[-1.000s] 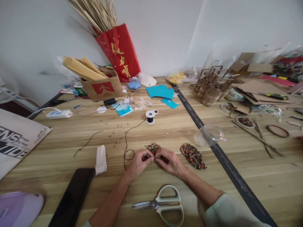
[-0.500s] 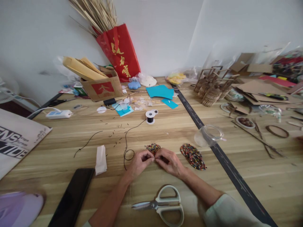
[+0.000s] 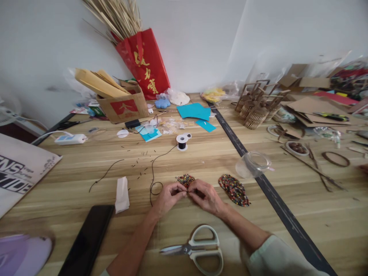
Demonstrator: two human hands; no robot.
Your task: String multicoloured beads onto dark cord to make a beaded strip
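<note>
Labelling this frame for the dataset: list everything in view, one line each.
small beaded piece: 1, multicolour, at the fingertips of both hands
beaded oval: 1, multicolour, right of the hands
black cord: 1, runs from the spool towards the hands
spool: 1, white with black cord, mid-table
scissors: 1, pale handles, near edge
phone: 1, black, lower left
folded tissue: 1, white, left of the hands
clear lid: 1, by the table seam
teal paper: several sheets, far centre
cardboard box: 1, brown, far left
red bag: 1, against the wall, holding dry stalks
left hand: fingers pinched at the small beaded piece
right hand: fingers pinched at the same piece
</note>
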